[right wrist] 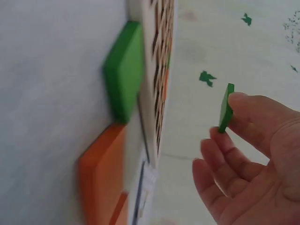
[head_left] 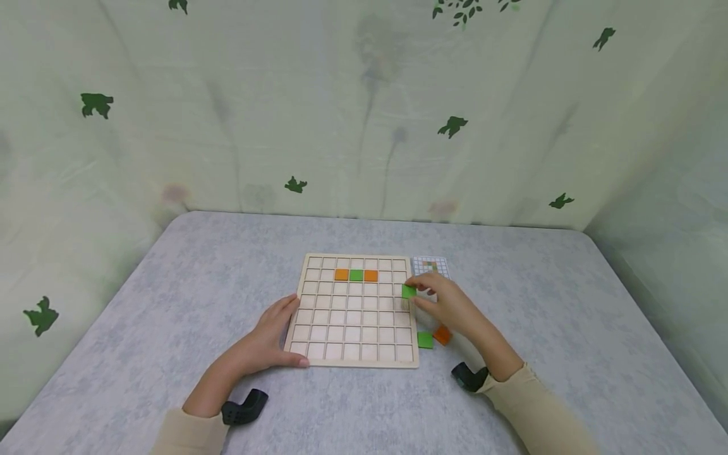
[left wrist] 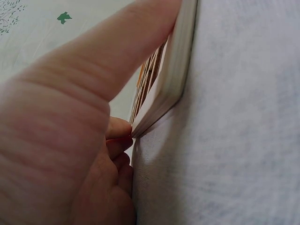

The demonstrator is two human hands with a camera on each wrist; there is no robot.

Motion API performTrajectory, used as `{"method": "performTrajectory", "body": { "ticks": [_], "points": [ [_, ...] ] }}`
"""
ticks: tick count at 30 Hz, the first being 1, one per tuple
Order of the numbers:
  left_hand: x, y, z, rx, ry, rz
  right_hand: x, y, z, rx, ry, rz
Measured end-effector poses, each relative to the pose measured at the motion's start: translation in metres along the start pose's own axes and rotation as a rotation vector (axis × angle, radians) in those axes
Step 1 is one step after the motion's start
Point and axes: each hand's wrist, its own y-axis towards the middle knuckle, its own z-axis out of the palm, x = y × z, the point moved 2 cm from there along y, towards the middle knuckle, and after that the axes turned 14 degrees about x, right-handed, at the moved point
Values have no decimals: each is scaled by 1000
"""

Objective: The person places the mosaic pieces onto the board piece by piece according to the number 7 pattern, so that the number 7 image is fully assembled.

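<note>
A pale wooden grid board (head_left: 345, 335) lies on the table, with an orange tile (head_left: 341, 275), a green tile (head_left: 356, 275) and a second orange tile (head_left: 371, 276) side by side in one row near its far edge. My left hand (head_left: 267, 341) spans the board's near left corner, thumb at the front edge and fingers along the left side. Between thumb and fingertip, my right hand (head_left: 449, 303) pinches another green tile (right wrist: 227, 108). In the head view, this held tile overlaps the board's right edge; the right wrist view shows it raised off the board.
Right of the board lie a loose green tile (head_left: 424, 340) and a loose orange tile (head_left: 442, 335); the right wrist view shows part of another orange piece (right wrist: 119, 212). A small printed grid card (head_left: 430, 263) is partly behind my right hand. A patterned curtain (head_left: 341, 126) encloses the table.
</note>
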Motion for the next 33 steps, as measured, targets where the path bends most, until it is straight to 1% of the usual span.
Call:
{"method": "performTrajectory", "body": {
  "ticks": [4,7,12,16,20,22,25,29,33],
  "points": [
    [0,1,0,1,3,-2,9,21,-1,-40,30,-55],
    [0,2,0,1,4,-1,14,36,0,-59,63,-79],
    [1,2,0,4,3,-4,18,57,6,-78,127,-88],
    [0,2,-1,2,9,0,16,68,15,-79,186,-69],
    [-1,2,-1,1,7,8,9,72,25,-49,261,-12],
    [-1,2,-1,2,4,12,5,71,29,-30,289,29],
    [-1,2,-1,1,5,13,1,70,34,-3,274,81],
    [-2,1,-2,0,11,3,-1,68,39,10,214,80],
    [-1,0,-3,3,3,-5,-1,69,40,20,169,32]
  ]
}}
